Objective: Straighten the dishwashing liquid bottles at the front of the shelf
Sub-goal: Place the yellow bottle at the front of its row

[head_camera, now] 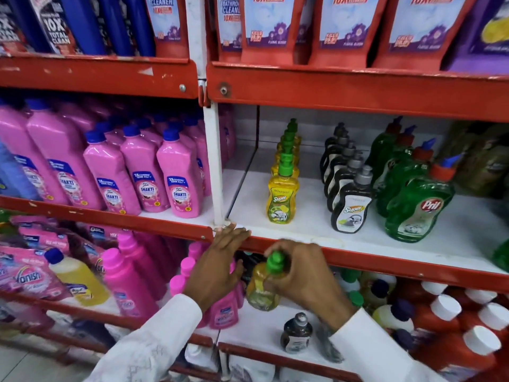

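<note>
My right hand [301, 274] grips a small yellow dishwashing liquid bottle [261, 290] with a green cap, held in front of the lower shelf just under the red shelf edge [385, 261]. My left hand [219, 267] is spread open beside it, fingertips reaching the shelf edge, holding nothing. On the middle shelf [311, 221] stand three rows of dishwashing bottles: a yellow row [282, 201], a black row [351, 208] and a green row [417, 208], each running front to back.
Pink cleaner bottles [179, 177] fill the middle shelf to the left of a white upright [216, 166]. The lower shelf holds a small dark bottle [297, 333], pink bottles [128, 279], and red bottles with white caps [451, 323]. Red refill pouches [347, 26] stand above.
</note>
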